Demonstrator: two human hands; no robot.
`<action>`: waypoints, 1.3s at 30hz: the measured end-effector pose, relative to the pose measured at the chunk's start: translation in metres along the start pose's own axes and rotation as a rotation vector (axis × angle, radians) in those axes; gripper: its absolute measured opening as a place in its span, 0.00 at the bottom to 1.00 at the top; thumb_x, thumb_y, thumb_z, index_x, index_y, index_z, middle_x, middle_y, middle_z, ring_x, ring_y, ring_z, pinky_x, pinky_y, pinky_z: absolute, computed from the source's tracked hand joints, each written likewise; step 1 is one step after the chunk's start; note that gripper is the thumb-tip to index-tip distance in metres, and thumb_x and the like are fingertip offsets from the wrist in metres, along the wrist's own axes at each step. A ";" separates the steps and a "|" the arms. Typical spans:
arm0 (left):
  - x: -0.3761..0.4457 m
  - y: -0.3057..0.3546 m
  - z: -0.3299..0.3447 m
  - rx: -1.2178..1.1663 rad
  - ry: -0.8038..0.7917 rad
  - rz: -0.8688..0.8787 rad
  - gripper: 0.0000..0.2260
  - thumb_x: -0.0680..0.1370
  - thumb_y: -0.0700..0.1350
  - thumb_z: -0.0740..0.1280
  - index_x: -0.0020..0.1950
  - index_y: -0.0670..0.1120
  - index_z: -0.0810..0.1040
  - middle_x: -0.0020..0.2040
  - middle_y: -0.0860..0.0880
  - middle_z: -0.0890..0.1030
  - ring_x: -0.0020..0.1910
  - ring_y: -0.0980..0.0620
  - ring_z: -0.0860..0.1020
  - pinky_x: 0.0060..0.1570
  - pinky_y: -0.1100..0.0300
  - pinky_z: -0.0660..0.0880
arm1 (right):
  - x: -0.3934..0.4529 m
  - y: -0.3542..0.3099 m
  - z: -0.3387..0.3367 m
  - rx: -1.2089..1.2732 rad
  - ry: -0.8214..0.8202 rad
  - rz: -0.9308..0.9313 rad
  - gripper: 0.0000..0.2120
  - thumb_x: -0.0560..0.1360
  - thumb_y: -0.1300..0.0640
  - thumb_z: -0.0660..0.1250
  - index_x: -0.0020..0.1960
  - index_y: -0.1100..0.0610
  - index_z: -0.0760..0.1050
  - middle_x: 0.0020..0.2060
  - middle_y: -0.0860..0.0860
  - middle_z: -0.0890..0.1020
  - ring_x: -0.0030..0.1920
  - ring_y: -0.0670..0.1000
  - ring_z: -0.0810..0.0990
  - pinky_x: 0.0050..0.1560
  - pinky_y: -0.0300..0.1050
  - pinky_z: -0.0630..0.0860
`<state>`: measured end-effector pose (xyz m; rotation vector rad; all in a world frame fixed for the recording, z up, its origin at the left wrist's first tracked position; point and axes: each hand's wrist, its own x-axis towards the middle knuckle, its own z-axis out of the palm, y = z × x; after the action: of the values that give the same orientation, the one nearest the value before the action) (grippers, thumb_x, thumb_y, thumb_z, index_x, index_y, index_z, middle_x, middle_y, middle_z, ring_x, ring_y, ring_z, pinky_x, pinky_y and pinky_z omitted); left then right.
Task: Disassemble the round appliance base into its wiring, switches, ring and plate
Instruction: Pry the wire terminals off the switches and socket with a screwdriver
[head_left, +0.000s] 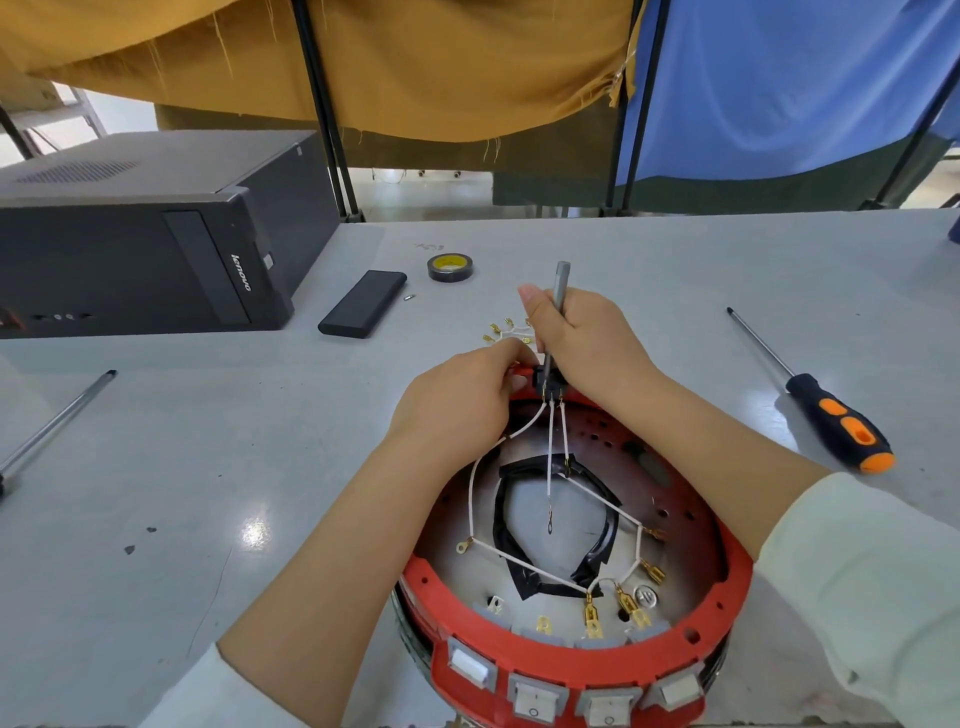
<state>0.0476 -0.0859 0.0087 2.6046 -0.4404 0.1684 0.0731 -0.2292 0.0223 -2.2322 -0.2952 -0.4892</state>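
Red plastic ring (582, 657) round a bare metal plate (457, 525), near desk edge, close to the body: the round appliance base, opened upward. Grey rocker switches (535, 699) along the near rim, brass spade terminals (592, 613) behind them, thin white wiring (524, 561) strung across to a small black connector block (550, 382) at the far rim. Black tape (550, 579) round the central opening.

Left hand (462, 410) curled, fingertips pinching the block on its left side. Right hand (587, 338) closed round a slim grey screwdriver (560, 291), held nearly upright, tip down at the block; exact contact point hidden by the fingers.

Probably working the block or its terminals free of the ring. Handling, as a judgement: wires thin, limp, easily torn at the crimps, so better pulled at the brass terminals than by the insulation; switches likely clipped in, to be pushed out from behind; ring stiff but crackable under prying; plate rigid, edges possibly sharp, best lifted by its rim.

Elsewhere on the desk (156, 467): orange-handled screwdriver (815, 400) to the right, tape roll (453, 267), black flat case (363, 304), computer tower (140, 244), loose terminal wires (506, 332) beyond the hands.
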 end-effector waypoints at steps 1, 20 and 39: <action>0.000 0.000 0.000 0.001 0.000 0.001 0.10 0.80 0.48 0.57 0.59 0.58 0.72 0.54 0.52 0.80 0.51 0.48 0.76 0.42 0.57 0.67 | 0.002 0.000 0.000 -0.006 -0.013 0.015 0.25 0.81 0.45 0.54 0.28 0.53 0.68 0.24 0.46 0.71 0.27 0.44 0.71 0.32 0.35 0.66; -0.002 0.003 -0.002 -0.086 -0.016 -0.015 0.06 0.79 0.50 0.59 0.56 0.54 0.67 0.55 0.57 0.78 0.53 0.51 0.76 0.50 0.52 0.73 | 0.003 -0.005 -0.001 0.010 -0.019 0.114 0.25 0.81 0.45 0.53 0.28 0.53 0.69 0.23 0.44 0.72 0.27 0.43 0.72 0.32 0.40 0.66; -0.005 0.003 -0.010 -0.150 -0.042 0.031 0.06 0.74 0.47 0.67 0.38 0.53 0.74 0.37 0.55 0.78 0.37 0.56 0.75 0.40 0.58 0.72 | 0.009 -0.006 0.002 -0.033 -0.086 0.141 0.25 0.81 0.47 0.53 0.31 0.58 0.71 0.25 0.47 0.74 0.29 0.48 0.72 0.35 0.44 0.68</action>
<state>0.0419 -0.0821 0.0177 2.4594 -0.4892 0.0881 0.0801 -0.2234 0.0290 -2.2906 -0.1729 -0.3256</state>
